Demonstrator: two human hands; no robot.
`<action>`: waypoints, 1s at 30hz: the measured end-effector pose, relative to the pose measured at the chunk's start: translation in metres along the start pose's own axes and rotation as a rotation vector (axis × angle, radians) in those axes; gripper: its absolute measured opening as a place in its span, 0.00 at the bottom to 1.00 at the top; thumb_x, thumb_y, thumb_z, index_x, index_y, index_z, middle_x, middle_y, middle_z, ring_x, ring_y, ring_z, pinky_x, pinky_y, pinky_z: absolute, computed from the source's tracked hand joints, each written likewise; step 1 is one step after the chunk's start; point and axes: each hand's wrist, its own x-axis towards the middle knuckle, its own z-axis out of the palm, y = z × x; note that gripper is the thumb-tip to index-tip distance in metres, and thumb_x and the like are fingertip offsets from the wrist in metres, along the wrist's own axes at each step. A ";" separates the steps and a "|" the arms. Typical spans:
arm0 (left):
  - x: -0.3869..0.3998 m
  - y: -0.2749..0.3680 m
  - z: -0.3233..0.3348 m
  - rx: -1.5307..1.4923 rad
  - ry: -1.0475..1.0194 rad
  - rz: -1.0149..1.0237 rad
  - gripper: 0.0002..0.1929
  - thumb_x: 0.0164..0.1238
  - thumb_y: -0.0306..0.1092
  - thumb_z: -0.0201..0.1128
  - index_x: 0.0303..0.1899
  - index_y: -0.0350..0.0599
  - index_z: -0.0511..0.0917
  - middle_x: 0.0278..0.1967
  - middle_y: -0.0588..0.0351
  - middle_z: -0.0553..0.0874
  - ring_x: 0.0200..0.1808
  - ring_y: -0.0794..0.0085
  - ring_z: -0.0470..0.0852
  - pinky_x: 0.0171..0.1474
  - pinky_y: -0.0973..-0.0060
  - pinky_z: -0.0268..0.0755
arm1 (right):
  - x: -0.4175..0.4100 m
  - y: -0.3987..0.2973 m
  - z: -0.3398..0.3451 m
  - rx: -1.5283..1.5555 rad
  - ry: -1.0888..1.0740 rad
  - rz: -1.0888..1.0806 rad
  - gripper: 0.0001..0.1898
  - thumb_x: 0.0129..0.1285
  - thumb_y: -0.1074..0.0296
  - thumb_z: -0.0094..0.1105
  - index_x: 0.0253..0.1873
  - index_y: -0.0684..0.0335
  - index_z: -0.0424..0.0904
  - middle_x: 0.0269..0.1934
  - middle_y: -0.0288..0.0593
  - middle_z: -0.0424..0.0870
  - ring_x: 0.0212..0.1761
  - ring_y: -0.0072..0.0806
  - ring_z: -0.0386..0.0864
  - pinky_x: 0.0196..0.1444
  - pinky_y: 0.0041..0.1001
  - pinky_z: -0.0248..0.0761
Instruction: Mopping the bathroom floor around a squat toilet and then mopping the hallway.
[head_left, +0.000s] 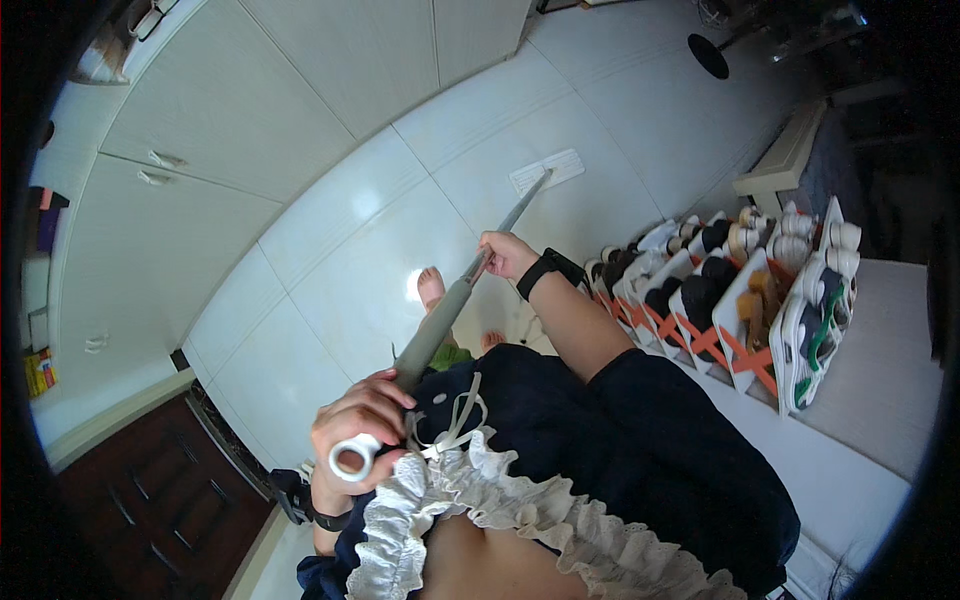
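Note:
A flat mop with a grey pole (439, 319) slants away from my chest down to the floor. My left hand (364, 424) is wrapped around the top of the pole, just below its white hanging ring (354, 457). Lower on the shaft, where the thick sleeve gives way to the thinner tube, my right hand (508, 255) grips it. The white mop head (547, 172) lies flat on the glossy tiles (375, 247), ahead of my bare feet (430, 286). Any pad under the head is hidden. Both wrists wear black straps.
Pale cabinets (217, 142) line the left side. A white shoe rack (750, 337) full of shoes stands on a light ledge (892, 360) at right. A dark panelled door (165, 495) is at lower left. Farther off, a round black base (708, 56) rests on the floor.

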 end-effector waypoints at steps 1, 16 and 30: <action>0.012 -0.006 -0.019 -0.016 0.044 -0.022 0.10 0.39 0.33 0.65 0.17 0.42 0.71 0.18 0.56 0.74 0.28 0.60 0.76 0.46 0.58 0.62 | 0.022 -0.005 0.002 0.014 -0.050 -0.022 0.06 0.46 0.67 0.45 0.19 0.59 0.65 0.16 0.38 0.69 0.18 0.23 0.68 0.20 0.20 0.60; 0.101 -0.021 -0.140 0.308 0.254 -0.100 0.11 0.43 0.34 0.63 0.17 0.44 0.68 0.17 0.55 0.75 0.32 0.61 0.77 0.51 0.58 0.60 | 0.145 -0.122 0.185 0.225 -0.075 -0.067 0.03 0.46 0.76 0.47 0.27 0.67 0.66 0.22 0.41 0.70 0.21 0.31 0.73 0.24 0.29 0.72; 0.276 -0.039 -0.052 0.412 -0.052 0.052 0.09 0.44 0.34 0.59 0.16 0.46 0.67 0.15 0.58 0.76 0.27 0.62 0.80 0.39 0.66 0.71 | 0.131 -0.233 0.024 0.341 0.061 -0.260 0.05 0.48 0.69 0.49 0.23 0.63 0.68 0.18 0.40 0.70 0.20 0.30 0.73 0.20 0.28 0.69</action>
